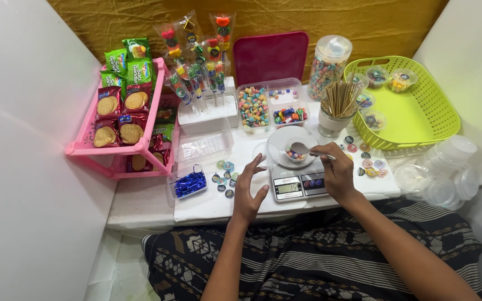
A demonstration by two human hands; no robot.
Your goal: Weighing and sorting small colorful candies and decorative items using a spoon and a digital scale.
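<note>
Head view, only cam. Right hand (338, 174) pinches a small metal spoon (306, 150) by the handle, bowl end over a small clear plastic cup (295, 153) w/ a few coloured candy beads inside. Cup sits on the round white platform of a small grey digital kitchen scale (298, 181), scale on the white surface (207, 203) right in front of the person. Right grip: clenched on spoon handle, thumb + fingers.

Left hand (248, 187) hovers just left of the scale, fingers spread and curved, holding nothing, not touching cup as far as I can tell.

Handling, my read: cup is thin plastic, v. light, tips easily, slippery sides; take it by the rim or wall w/ 2 fingers, gentle, or it'll squash or skid off the platform. Beads small, hard, roll away if spilled. Spoon stiff, light, hold at handle end.

Around: round foil-wrapped sweets (225, 177) scattered near left hand, clear box of blue wrapped sweets (189, 183), divided clear tray of mixed candy (271, 106), white cup of wooden skewers (338, 103), lime green plastic basket (419, 120) w/ filled cups, stack of clear lids (447, 170) at right, pink rack of biscuit packs (126, 120) at left, candy skewers in a white stand (199, 61).
</note>
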